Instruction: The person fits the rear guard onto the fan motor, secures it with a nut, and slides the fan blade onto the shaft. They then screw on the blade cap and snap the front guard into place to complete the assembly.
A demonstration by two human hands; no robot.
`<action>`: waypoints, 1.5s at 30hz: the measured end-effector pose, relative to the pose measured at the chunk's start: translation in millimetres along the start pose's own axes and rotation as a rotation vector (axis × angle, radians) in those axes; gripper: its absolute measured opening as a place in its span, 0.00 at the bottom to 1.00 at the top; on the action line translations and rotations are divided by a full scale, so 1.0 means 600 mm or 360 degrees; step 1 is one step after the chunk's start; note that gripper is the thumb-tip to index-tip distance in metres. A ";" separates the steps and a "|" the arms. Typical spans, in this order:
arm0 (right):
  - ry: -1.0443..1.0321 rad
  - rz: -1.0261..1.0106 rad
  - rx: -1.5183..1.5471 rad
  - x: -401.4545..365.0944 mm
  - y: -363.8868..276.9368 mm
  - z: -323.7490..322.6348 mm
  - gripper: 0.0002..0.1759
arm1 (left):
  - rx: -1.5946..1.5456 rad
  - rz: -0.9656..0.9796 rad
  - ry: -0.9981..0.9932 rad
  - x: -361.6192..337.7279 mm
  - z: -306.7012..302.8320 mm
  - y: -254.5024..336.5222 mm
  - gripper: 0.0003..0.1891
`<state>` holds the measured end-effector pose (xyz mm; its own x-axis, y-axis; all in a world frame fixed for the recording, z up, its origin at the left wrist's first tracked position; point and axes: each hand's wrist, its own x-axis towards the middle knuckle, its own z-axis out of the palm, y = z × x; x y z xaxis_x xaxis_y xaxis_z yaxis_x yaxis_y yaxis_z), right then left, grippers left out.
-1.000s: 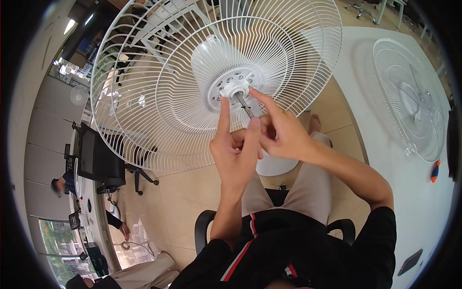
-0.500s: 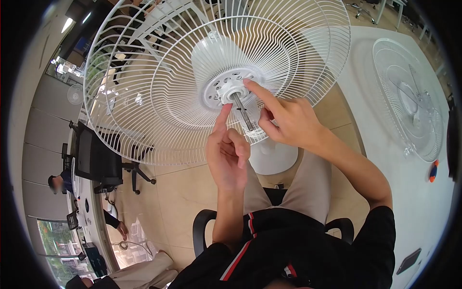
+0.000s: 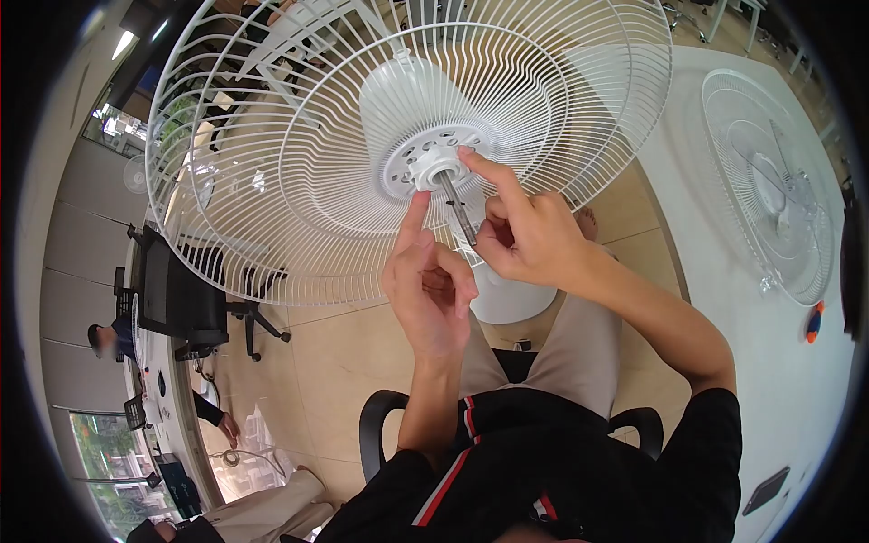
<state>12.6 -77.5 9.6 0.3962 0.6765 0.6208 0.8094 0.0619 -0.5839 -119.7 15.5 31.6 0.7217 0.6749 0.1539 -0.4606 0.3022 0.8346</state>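
Note:
A white fan with its rear wire grille [image 3: 362, 201] stands in front of my knees. At the grille's centre, a white plastic nut [image 3: 422, 170] surrounds the metal shaft [image 3: 459, 214], which points toward me. My left hand [image 3: 430, 299] has its index finger stretched up to the nut's lower edge, the other fingers loosely curled. The index fingertip of my right hand [image 3: 543, 240] rests at the nut's upper right side. That hand's thumb is close beside the shaft's tip. Neither hand is wrapped around anything. Behind the grille shows the white motor housing [image 3: 398, 95].
On the white table [image 3: 692, 235] to the right lie the front grille [image 3: 724, 163] with a clear fan blade [image 3: 786, 185], an orange-and-blue object [image 3: 815, 322] and a phone [image 3: 767, 490]. A black office chair [image 3: 181, 294] and another person's hand [image 3: 229, 427] are at left.
The grille has shifted slightly in view. My right thumb and curled fingers have moved in toward the shaft's tip; both index fingertips remain at the nut.

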 end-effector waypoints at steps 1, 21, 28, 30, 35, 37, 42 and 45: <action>0.0004 0.0009 0.0019 0.000 -0.001 0.002 0.46 | -0.0008 0.0006 -0.0002 0.000 0.000 0.000 0.31; -0.0039 0.0163 0.0261 -0.017 -0.009 0.018 0.49 | 0.0387 0.0055 0.0110 -0.006 0.036 0.026 0.32; -0.0053 0.0260 0.0402 -0.021 -0.015 0.023 0.49 | 0.0441 0.0121 0.0133 -0.006 0.042 0.021 0.30; -0.0056 0.0291 0.0482 -0.023 -0.016 0.028 0.49 | 0.0475 0.0166 0.0124 -0.006 0.042 0.018 0.30; -0.0077 0.0368 0.0574 -0.020 -0.023 0.027 0.49 | 0.0578 0.0232 0.0157 -0.004 0.049 0.017 0.27; -0.0081 0.0402 0.0637 -0.019 -0.025 0.026 0.49 | 0.0619 0.0267 0.0181 -0.003 0.053 0.015 0.27; -0.0102 0.0459 0.0783 -0.018 -0.028 0.026 0.49 | 0.0617 0.0228 0.0114 -0.001 0.041 0.019 0.27; -0.0100 0.0469 0.0807 -0.017 -0.031 0.026 0.49 | 0.0606 0.0251 0.0114 0.000 0.040 0.018 0.27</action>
<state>-13.2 -74.3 5.8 0.5340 0.7596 0.3713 0.3545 0.1975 -0.9140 -112.2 2.6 53.1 0.6136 0.7423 0.2693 -0.3287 -0.0700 0.9419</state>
